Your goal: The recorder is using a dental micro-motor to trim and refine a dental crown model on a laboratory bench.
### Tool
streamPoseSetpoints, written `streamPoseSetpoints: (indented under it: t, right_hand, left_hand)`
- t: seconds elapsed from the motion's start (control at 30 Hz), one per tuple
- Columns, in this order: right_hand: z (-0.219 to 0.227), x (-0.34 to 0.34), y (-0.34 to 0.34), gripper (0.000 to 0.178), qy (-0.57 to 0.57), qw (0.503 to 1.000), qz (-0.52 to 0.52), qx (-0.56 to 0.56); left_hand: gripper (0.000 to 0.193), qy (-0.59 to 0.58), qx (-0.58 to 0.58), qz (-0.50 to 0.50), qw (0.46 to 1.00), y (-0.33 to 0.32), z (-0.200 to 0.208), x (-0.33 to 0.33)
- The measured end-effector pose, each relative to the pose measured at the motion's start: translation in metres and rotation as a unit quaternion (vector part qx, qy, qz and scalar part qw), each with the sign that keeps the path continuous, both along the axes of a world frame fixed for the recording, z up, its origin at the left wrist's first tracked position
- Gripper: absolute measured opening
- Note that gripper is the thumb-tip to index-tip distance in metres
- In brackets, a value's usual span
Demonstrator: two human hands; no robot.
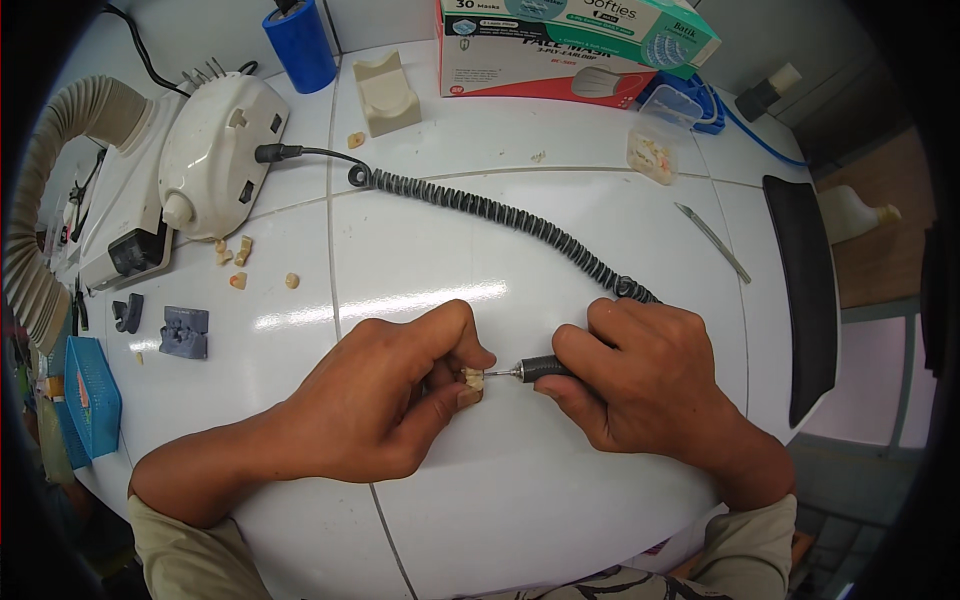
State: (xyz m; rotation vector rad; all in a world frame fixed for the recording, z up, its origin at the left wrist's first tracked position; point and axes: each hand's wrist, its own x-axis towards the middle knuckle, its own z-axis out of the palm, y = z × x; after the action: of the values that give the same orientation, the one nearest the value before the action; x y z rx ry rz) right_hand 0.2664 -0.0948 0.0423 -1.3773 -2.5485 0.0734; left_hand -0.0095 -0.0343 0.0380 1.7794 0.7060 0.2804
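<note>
— What did the hands hold?
— My left hand (385, 395) kept its grip closed on a small tooth model (473, 380), low over the white surface (560, 250). My right hand (635, 375) gripped the rotary handpiece (540, 369), bur touching it.

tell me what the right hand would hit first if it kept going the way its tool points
The right hand points its handpiece leftward; the bur already seems to meet the small tooth model pinched in the left hand.
</note>
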Motion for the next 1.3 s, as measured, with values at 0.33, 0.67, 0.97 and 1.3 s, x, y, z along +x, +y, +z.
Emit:
streamPoseSetpoints:
  t: [0.33,0.67,0.97,1.3]
  right_hand:
    - [-0.002,-0.001,-0.001,0.035,-0.002,1.000,0.002,0.004]
    - [0.000,-0.002,-0.001,0.035,-0.007,1.000,0.002,0.003]
    - [-0.002,-0.001,-0.001,0.036,0.004,1.000,0.000,0.006]
    - [-0.001,-0.003,0.000,0.036,-0.010,1.000,0.002,0.003]
  left_hand:
    - [0.017,0.008,0.004,-0.004,1.000,0.000,0.001,0.000]
    - [0.017,-0.005,0.010,0.001,1.000,-0.001,-0.002,-0.001]
    - [0.018,0.015,-0.008,-0.007,1.000,0.001,0.003,0.001]
    - [0.018,-0.012,0.011,0.002,1.000,0.000,-0.001,0.000]
